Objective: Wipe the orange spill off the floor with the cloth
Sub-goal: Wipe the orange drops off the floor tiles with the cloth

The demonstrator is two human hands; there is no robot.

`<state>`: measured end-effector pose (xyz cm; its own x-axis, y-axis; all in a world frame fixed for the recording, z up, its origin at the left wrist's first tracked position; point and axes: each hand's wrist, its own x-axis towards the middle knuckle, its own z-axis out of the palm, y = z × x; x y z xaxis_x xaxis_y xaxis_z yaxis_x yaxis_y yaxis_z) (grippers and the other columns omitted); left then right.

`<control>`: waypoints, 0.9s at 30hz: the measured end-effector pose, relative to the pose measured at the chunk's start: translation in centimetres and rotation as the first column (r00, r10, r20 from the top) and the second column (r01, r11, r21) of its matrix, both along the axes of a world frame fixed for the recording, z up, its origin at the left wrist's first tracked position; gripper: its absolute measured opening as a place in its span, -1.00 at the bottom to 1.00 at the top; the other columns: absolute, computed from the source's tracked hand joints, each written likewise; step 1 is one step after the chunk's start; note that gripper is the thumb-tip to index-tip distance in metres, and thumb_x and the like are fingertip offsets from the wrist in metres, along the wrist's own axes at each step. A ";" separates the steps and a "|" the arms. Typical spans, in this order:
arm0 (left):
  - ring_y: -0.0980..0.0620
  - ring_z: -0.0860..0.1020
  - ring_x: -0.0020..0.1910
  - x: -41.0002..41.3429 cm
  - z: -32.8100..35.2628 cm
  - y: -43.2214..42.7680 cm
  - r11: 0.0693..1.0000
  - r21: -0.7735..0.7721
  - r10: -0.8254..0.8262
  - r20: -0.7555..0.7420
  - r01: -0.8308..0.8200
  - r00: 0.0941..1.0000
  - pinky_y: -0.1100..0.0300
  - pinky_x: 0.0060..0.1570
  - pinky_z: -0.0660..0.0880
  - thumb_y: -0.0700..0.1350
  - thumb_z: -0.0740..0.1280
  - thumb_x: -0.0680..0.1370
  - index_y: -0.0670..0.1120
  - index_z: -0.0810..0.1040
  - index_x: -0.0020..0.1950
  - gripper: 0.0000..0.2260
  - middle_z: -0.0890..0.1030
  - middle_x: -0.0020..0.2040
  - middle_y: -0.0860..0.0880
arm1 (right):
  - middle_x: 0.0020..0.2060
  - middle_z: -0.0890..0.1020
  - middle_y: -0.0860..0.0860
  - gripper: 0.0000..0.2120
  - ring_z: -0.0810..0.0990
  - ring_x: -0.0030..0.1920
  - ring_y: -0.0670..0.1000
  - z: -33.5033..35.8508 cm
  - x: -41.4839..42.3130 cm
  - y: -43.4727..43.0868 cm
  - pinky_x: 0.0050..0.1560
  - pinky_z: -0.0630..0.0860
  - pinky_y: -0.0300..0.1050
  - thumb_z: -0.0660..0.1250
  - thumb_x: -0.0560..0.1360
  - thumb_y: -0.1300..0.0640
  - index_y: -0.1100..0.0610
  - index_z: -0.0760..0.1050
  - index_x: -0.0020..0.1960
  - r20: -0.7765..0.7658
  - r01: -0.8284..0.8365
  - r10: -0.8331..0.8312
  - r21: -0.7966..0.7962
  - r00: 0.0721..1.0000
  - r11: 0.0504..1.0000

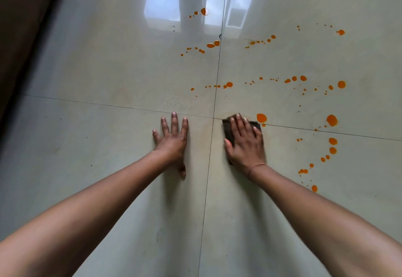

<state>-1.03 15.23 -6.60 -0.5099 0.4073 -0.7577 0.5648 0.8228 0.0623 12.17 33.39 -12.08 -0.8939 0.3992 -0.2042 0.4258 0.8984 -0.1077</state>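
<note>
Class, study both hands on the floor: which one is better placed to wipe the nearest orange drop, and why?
Right. The right hand presses the dark cloth on the floor, and the nearest orange drop lies just past the cloth's far right corner. The left hand lies flat, holding nothing.

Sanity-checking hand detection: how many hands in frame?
2. Left hand flat on the floor left of the tile joint; right hand pressing the dark cloth right of it.
</note>
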 end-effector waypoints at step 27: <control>-0.29 -0.37 0.48 1.2 -0.5 9.9 0.982 0.168 -0.091 0.001 0.090 0.996 -0.39 0.38 -0.11 0.11 0.66 0.10 -0.01 -0.32 0.56 0.39 -0.42 0.52 -0.12 | 0.54 0.18 0.06 -0.31 0.17 0.52 0.06 0.1 -0.7 4.7 0.42 0.04 0.04 -0.05 0.49 -0.20 0.09 0.14 0.55 -0.059 0.173 -0.175 -0.042 0.983 0.984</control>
<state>0.19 25.15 -7.12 -0.4589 0.5728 -0.6792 0.6353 0.7460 0.1998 11.50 38.14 -11.94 -0.8228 0.5430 -0.1679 0.5667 0.8062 -0.1699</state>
